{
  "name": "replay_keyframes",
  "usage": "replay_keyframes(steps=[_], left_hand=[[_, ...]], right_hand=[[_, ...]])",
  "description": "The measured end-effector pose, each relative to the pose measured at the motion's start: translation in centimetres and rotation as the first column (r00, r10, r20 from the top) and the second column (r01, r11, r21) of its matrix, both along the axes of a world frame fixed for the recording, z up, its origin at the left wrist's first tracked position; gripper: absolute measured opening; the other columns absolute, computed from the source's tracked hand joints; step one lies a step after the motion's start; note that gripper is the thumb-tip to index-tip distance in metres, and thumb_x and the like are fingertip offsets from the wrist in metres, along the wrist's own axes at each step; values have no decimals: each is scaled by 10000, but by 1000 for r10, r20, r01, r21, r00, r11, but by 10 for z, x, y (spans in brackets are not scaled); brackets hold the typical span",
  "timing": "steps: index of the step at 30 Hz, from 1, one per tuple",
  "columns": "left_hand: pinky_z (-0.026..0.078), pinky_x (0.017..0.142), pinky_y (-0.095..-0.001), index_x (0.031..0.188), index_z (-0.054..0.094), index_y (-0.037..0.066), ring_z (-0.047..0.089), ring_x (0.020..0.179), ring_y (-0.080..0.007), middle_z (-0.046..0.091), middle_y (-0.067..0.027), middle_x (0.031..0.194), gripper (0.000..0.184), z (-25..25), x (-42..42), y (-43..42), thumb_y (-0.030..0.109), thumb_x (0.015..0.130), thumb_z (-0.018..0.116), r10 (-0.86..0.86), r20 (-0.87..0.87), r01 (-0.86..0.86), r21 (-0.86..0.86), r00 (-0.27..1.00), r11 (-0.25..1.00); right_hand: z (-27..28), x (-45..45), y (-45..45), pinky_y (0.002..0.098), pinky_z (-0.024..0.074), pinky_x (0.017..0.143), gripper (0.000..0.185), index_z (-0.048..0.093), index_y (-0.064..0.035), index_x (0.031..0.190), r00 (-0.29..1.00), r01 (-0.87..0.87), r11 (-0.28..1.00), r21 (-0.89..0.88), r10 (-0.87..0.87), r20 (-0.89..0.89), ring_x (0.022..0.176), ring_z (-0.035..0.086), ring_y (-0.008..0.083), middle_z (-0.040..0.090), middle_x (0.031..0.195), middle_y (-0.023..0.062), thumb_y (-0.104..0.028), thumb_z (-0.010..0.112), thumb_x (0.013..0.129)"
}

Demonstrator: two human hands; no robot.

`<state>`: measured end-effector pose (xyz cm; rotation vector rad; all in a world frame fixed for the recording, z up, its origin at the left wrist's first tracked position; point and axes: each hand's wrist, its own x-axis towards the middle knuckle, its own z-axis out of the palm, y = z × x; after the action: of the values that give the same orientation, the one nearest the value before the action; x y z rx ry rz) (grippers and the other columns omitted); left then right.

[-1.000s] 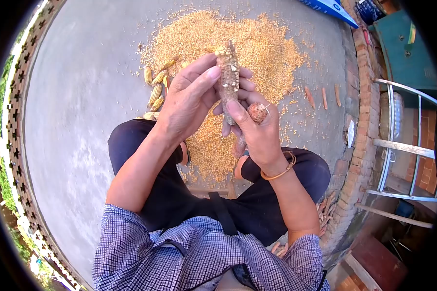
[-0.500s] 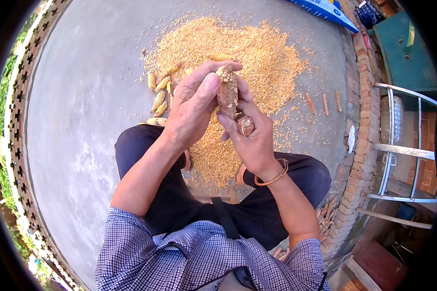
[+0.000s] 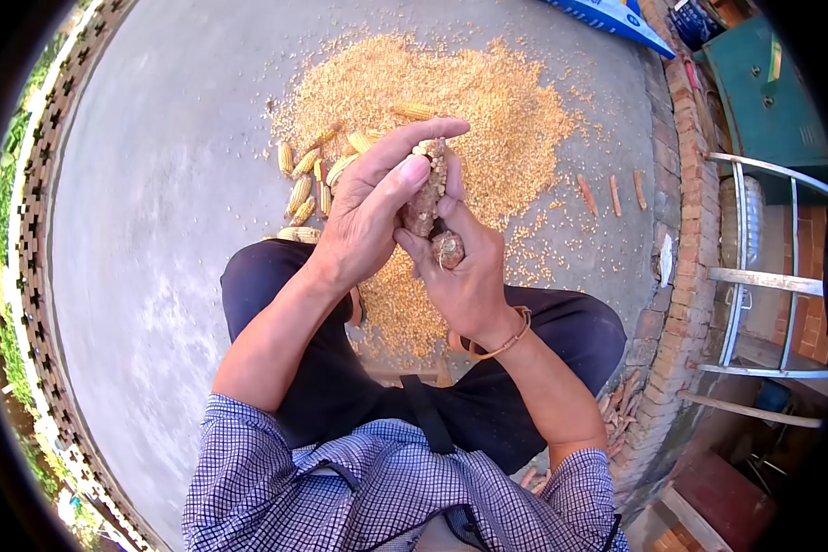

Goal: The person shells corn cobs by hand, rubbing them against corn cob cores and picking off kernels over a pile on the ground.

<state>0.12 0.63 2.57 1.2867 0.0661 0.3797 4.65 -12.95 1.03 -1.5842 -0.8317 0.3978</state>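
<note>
My left hand (image 3: 373,207) is wrapped round a mostly bare corn cob (image 3: 423,198), its thumb pressed near the cob's top, where a few pale kernels remain. From the right, my right hand (image 3: 465,271) grips the lower part of this cob. A second cob (image 3: 448,249) shows its round end between the thumb and fingers of my right hand, touching the first. Beneath both hands spreads a heap of loose yellow kernels (image 3: 497,110). Several ears of corn (image 3: 299,194) lie left of my left hand, and one more ear (image 3: 414,110) rests on the heap.
Three bare cobs (image 3: 615,195) lie on the concrete floor (image 3: 147,212) to the right. A brick edge (image 3: 693,230) runs along that side, with a metal ladder (image 3: 765,281) and a green cabinet (image 3: 764,101) beyond. A blue bag (image 3: 616,20) is at the top.
Both hands have come down and a little left with the cobs. The held cob has tilted, and my left fingers now cover more of its upper part.
</note>
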Motion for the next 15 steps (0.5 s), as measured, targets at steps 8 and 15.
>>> replay_keyframes(steps=[8,15], left_hand=[[445,706,-256,1330,513,-49,536,773,-124,583,-92,901,529,3,0,-1,334,965,495,-37,11,38,-39,999,999],[443,679,-248,1245,577,-39,528,760,-123,577,-97,880,448,2,-2,2,329,1009,485,-121,-6,120,-109,993,987]], right_hand=[[-8,3,-1,248,521,557,143,595,25,1008,996,-44,998,50,48,-69,645,634,110,658,841,74,4,668,887],[-11,4,-3,248,515,561,132,588,26,968,990,-85,996,-33,80,-118,636,619,102,645,817,67,-5,684,883]])
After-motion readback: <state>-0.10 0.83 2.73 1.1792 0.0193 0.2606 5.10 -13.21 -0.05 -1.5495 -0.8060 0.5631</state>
